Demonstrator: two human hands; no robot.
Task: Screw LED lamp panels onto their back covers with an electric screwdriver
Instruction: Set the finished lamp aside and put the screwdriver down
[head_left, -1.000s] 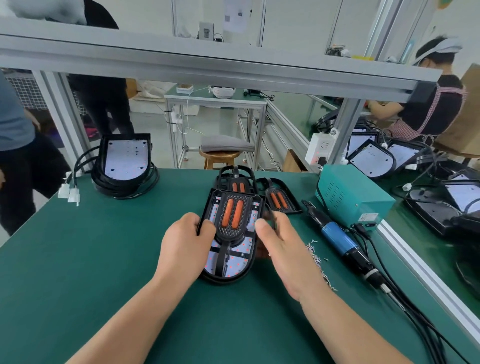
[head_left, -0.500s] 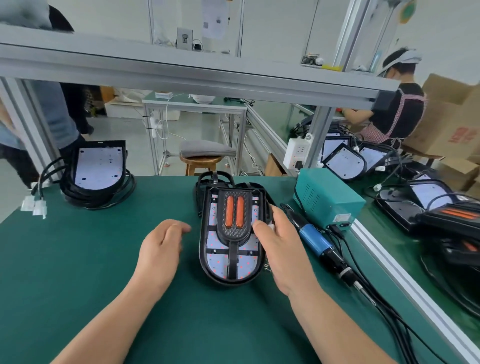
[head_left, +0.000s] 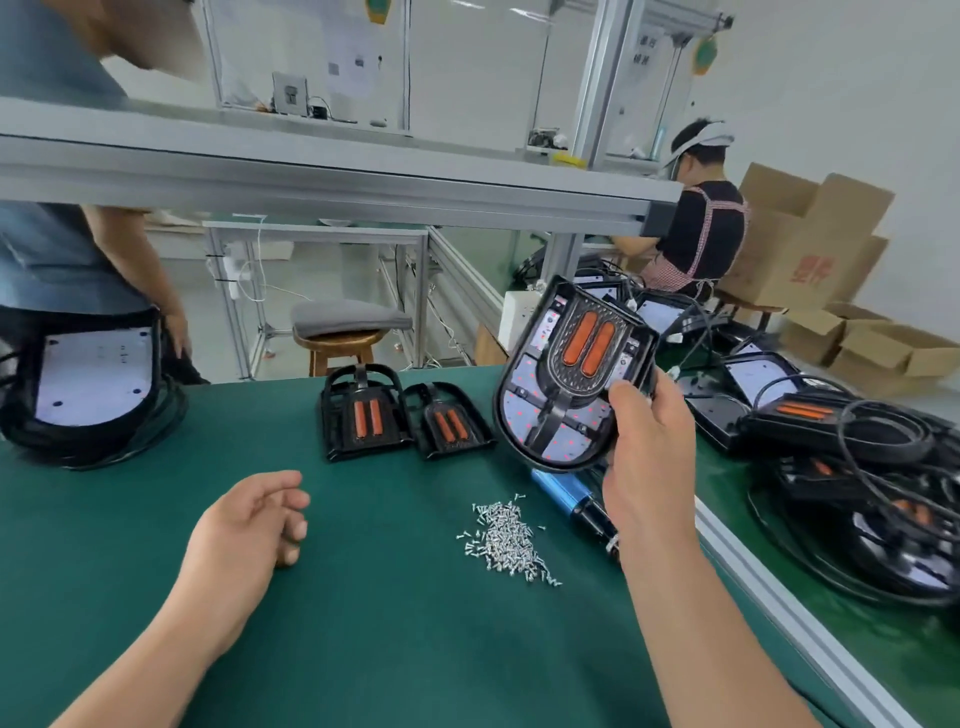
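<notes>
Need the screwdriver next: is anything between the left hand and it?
Yes. The screw pile lies on the mat between the left hand and the electric screwdriver, and the right hand holds the lamp raised over it, hiding part of it.

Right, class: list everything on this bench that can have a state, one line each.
Lamp assembly: held off the mat, tilted, gripped by the right hand.
Left hand: holding nothing, fingers loosely curled.
Electric screwdriver: lying on the mat, unheld.
Screws: loose pile on the mat.
Two black covers: lying flat, side by side.
</notes>
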